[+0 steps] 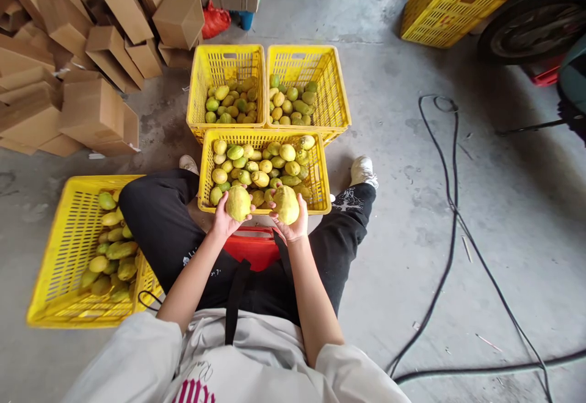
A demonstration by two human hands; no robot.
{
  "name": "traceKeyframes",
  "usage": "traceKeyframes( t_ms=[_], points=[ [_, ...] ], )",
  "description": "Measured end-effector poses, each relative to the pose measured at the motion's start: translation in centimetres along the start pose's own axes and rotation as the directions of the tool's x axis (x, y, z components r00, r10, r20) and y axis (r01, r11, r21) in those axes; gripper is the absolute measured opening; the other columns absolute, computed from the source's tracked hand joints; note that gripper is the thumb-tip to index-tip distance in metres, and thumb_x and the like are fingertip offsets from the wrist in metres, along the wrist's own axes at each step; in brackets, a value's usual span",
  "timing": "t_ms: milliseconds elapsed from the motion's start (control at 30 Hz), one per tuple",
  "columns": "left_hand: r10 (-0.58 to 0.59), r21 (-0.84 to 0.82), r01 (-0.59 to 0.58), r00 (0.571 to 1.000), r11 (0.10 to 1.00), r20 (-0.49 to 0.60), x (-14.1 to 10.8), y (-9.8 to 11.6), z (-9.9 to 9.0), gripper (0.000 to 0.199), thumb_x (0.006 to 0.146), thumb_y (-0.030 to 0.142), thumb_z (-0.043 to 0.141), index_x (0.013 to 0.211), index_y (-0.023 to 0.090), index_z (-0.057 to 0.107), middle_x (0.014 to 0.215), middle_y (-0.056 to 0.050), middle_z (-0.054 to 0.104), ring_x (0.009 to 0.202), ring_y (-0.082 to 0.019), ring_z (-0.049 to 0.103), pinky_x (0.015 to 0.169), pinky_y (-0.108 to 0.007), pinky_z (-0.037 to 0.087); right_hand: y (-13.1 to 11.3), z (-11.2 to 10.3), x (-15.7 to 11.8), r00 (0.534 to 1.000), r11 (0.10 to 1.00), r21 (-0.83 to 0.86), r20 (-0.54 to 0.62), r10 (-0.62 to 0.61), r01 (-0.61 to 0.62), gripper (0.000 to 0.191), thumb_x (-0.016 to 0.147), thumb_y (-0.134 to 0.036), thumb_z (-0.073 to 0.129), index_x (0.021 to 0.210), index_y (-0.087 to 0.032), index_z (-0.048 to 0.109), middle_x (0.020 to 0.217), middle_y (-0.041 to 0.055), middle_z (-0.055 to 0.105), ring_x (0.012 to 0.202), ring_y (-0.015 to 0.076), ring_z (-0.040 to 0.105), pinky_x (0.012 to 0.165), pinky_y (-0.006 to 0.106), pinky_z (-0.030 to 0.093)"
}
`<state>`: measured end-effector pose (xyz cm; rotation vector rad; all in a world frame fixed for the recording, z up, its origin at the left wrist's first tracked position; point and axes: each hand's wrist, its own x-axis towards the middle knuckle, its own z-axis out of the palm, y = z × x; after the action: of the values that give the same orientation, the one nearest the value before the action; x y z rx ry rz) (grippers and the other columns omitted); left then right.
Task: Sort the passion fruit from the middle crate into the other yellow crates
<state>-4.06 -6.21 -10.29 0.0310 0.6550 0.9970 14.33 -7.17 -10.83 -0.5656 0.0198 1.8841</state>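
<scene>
My left hand [224,218] is wrapped round a yellow-green fruit [238,203], near the front edge of the middle yellow crate [263,209]. A second pale yellow fruit [287,205] rests in my right hand [296,225], just to the right of the first, with a small gap between them. Behind both hands, the middle crate holds several yellow and green fruits [260,179]. Two more crates with similar fruits stand beyond it, a back left crate [195,88] and a back right crate [341,94].
Another yellow crate [59,256] with fruits lies beside my left leg. Cardboard boxes [91,107] are heaped at the upper left. A black cable [451,250] runs over the floor at the right. A tall crate [439,9] and a wheel [531,30] stand at the upper right.
</scene>
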Motion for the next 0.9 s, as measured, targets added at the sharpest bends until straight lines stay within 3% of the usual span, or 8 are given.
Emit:
traceKeyframes(
  t_ms=[200, 367, 433, 500, 633, 767, 900],
  points=[
    [0.004, -0.017, -0.005, 0.999, 1.000, -0.038, 0.17, 0.06, -0.47, 0.047, 0.089, 0.044, 0.041, 0.122, 0.016, 0.059, 0.102, -0.015, 0.067, 0.083, -0.025, 0.065, 0.057, -0.031, 0.050, 0.14, 0.05, 0.17, 0.999, 0.998, -0.033, 0.006, 0.050, -0.050, 0.038, 0.082, -0.038, 0.049, 0.116, -0.024, 0.060, 0.107, 0.0057, 0.069, 0.085, 0.0200, 0.064, 0.065, 0.034, 0.058],
    [0.020, -0.029, -0.022, 0.996, 0.999, -0.089, 0.12, 0.07, -0.38, 0.045, 0.093, 0.041, 0.037, 0.123, 0.016, 0.059, 0.103, -0.015, 0.069, 0.097, -0.028, 0.066, 0.066, -0.036, 0.055, 0.67, -0.38, 0.12, 0.997, 0.996, -0.052, 0.044, -0.064, 0.066, 0.043, 0.076, -0.036, 0.058, 0.118, -0.027, 0.060, 0.113, 0.0057, 0.067, 0.100, 0.0239, 0.064, 0.085, 0.044, 0.056],
    [0.024, -0.036, -0.028, 0.994, 0.999, -0.105, 0.04, 0.10, -0.20, 0.043, 0.094, 0.044, 0.038, 0.122, 0.018, 0.060, 0.103, -0.013, 0.069, 0.102, -0.029, 0.066, 0.066, -0.034, 0.056, 0.72, -0.55, 0.06, 0.995, 0.995, -0.047, 0.044, -0.091, 0.093, 0.040, 0.077, -0.043, 0.060, 0.115, -0.028, 0.061, 0.105, 0.0040, 0.068, 0.093, 0.0209, 0.064, 0.081, 0.039, 0.057],
    [0.017, -0.047, -0.023, 0.992, 0.999, -0.126, 0.00, 0.17, -0.05, 0.043, 0.093, 0.047, 0.040, 0.119, 0.019, 0.061, 0.100, -0.012, 0.069, 0.099, -0.028, 0.067, 0.060, -0.029, 0.054, 0.59, -0.61, -0.07, 0.996, 0.996, -0.042, 0.047, -0.073, 0.075, 0.039, 0.080, -0.054, 0.055, 0.111, -0.029, 0.061, 0.096, 0.0018, 0.066, 0.077, 0.0157, 0.061, 0.067, 0.031, 0.058],
    [0.002, -0.042, -0.008, 0.989, 0.999, -0.145, 0.09, 0.26, 0.07, 0.046, 0.093, 0.053, 0.037, 0.107, 0.017, 0.063, 0.093, -0.011, 0.069, 0.075, -0.022, 0.068, 0.046, -0.024, 0.049, 0.16, -0.33, -0.29, 0.997, 0.999, -0.048, 0.077, 0.002, 0.001, 0.041, 0.083, -0.057, 0.049, 0.109, -0.027, 0.060, 0.094, 0.0015, 0.063, 0.061, 0.0104, 0.052, 0.046, 0.020, 0.052],
    [0.017, -0.016, -0.018, 0.995, 1.000, -0.094, 0.14, 0.19, 0.12, 0.043, 0.093, 0.050, 0.037, 0.105, 0.017, 0.063, 0.094, -0.012, 0.069, 0.066, -0.019, 0.065, 0.043, -0.024, 0.046, 0.15, 0.06, -0.06, 0.999, 0.998, -0.056, 0.049, 0.017, -0.014, 0.034, 0.085, -0.049, 0.051, 0.105, -0.024, 0.060, 0.091, 0.0021, 0.064, 0.066, 0.0133, 0.057, 0.047, 0.022, 0.051],
    [0.027, -0.012, -0.028, 0.998, 1.000, -0.057, 0.10, 0.16, -0.03, 0.044, 0.091, 0.048, 0.040, 0.115, 0.019, 0.063, 0.093, -0.011, 0.069, 0.072, -0.021, 0.066, 0.049, -0.026, 0.048, 0.30, 0.25, 0.19, 0.999, 0.998, -0.049, 0.006, 0.032, -0.032, 0.035, 0.083, -0.043, 0.050, 0.110, -0.024, 0.059, 0.099, 0.0048, 0.068, 0.086, 0.0205, 0.065, 0.067, 0.036, 0.059]
  ],
)
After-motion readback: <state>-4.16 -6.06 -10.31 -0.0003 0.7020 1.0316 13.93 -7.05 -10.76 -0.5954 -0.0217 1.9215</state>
